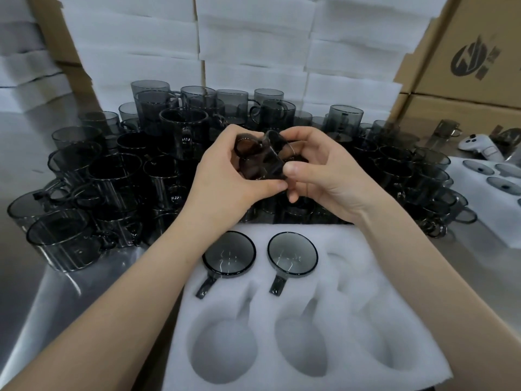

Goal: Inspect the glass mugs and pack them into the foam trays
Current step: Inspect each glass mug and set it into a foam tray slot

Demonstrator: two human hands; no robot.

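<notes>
readable text: none legible
box print: dark round emblem [466,59] with stylised strokes, printed on side of cardboard box [479,21], upper right
beside emblem: small dark marks, maybe characters, too blurred to read
box brand: cannot tell

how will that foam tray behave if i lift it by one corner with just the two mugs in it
Probably light but bendy: the foam tray looks soft and is weakened by six pockets. It would likely sag, and the two mugs in its far row could slide out.
</notes>
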